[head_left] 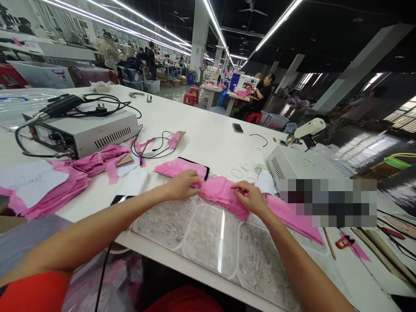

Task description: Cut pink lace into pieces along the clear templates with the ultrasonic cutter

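Note:
A strip of pink lace fabric [221, 193] lies across the far edge of a clear plastic sheet [214, 236] on the white table [201, 130]. My left hand [182, 184] rests on the lace's left part, fingers curled and pressed down on it. My right hand [248, 197] pinches the lace a little to the right, fingers closed on the fabric. More pink fabric [292, 219] trails off to the right under my right wrist. A second pink piece with a black edge [182, 167] sits just beyond my left hand.
A grey machine box [84, 132] with black cables stands at the left, pink fabric stacks [65, 182] in front of it. Another white machine [292, 164] is at the right. A phone [237, 127] lies farther back. Orange-handled scissors [344, 241] lie at the right. People sit at sewing stations behind.

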A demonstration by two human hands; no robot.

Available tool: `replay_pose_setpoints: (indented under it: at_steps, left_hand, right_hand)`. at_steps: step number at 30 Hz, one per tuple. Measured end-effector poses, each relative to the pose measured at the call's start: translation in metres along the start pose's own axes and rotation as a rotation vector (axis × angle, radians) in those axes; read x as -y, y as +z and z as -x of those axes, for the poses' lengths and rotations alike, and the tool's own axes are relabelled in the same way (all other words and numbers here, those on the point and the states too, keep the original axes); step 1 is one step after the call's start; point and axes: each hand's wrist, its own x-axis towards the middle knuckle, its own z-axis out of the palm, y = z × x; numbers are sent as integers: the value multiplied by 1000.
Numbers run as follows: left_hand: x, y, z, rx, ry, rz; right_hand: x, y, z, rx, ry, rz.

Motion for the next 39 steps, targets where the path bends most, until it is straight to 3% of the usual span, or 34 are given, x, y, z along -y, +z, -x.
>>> replay_pose_setpoints:
  at_steps: [3, 6, 14, 20, 26, 34, 39]
  left_hand:
    - [-23, 28, -23, 28, 2, -23]
    - [-26, 41, -41, 50, 5, -50]
    - [-24, 34, -53, 4, -12, -67]
    - [-37, 29, -60, -64, 42, -91]
    - [-30, 33, -37, -72, 89, -142]
    - [-40, 53, 9, -54, 174, -203]
    - [-42, 67, 10, -32, 250, -269]
  right_hand:
    - [-5, -1, 11, 36, 15, 12]
    - [-7, 1, 13, 66, 12, 22]
    - [-7, 6, 16, 38, 6, 48]
    - [2, 21, 13, -187, -91, 350]
    - [-4, 11, 36, -228, -223, 420]
    - [20, 18, 97, -216, -443, 455]
    - [27, 17, 119, -180, -422, 440]
